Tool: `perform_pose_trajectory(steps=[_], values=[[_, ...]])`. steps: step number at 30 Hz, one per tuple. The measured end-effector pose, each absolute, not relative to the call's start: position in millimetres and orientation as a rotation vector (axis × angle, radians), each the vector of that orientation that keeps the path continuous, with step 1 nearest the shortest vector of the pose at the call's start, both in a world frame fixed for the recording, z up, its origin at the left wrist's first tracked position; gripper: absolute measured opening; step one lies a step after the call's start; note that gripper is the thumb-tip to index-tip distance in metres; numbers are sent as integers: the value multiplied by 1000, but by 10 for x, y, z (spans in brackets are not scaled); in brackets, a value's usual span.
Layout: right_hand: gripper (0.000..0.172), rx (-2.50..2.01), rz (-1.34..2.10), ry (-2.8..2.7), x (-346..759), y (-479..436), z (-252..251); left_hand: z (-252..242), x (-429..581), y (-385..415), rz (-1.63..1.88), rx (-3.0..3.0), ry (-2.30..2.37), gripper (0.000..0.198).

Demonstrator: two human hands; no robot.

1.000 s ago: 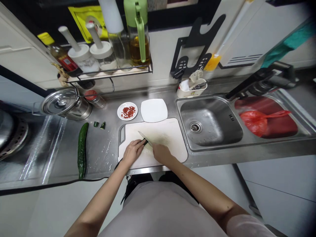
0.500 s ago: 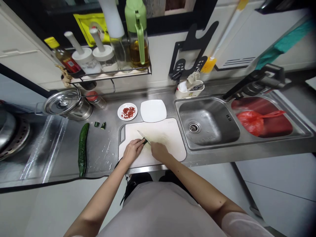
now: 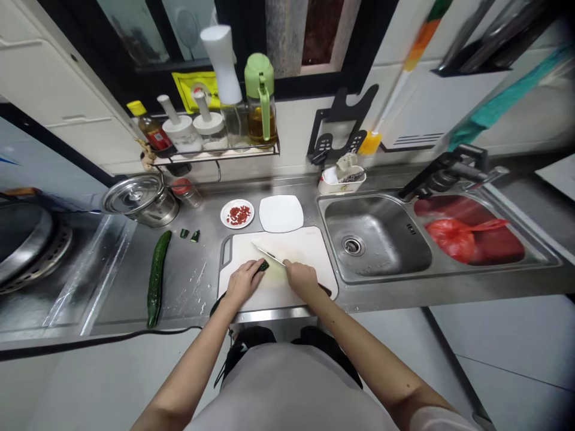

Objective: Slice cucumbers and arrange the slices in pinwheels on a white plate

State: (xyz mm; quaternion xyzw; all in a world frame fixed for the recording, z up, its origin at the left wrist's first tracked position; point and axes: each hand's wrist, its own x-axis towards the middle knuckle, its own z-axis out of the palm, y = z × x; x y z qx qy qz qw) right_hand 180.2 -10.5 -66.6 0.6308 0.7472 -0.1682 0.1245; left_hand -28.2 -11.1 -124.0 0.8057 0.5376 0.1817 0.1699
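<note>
On the white cutting board [image 3: 309,245], my left hand [image 3: 244,281] has its fingers closed over a dark green piece of cucumber [image 3: 264,265], mostly hidden under them. My right hand [image 3: 302,280] grips a knife [image 3: 268,254] by its dark handle. The blade points away to the left, low over the board, just beyond the cucumber piece; I cannot tell whether it touches the board. A whole cucumber [image 3: 158,278] lies on the steel counter to the left, with two cut cucumber ends [image 3: 194,236] behind it.
Behind the board stand a small plate [image 3: 224,220] with chopped red bits and a white square plate [image 3: 281,214]. A double sink [image 3: 377,236] lies to the right, with a red bag [image 3: 453,239] in it. A lidded pot [image 3: 155,206] and seasoning rack [image 3: 215,154] stand back left.
The view has tilted up and shifted slightly. My right hand has moved the knife a little away from the cucumber piece, and its handle end now shows. My left hand keeps its hold.
</note>
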Motion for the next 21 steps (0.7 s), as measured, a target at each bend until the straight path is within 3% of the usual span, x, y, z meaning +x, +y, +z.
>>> perform_pose_trajectory(steps=[9, 17, 21], values=[[44, 1957, -278, 2256, 1987, -136, -664, -1040, -381, -10, 1178, 1629, 1952, 31], [46, 1931, -96, 2460, 2030, -202, -634, -638, -67, 254, 561, 2075, 1625, 26], [43, 1897, -49, 2494, 2072, -207, -639, -638, 53, 256, 536, 2041, 1566, 15]])
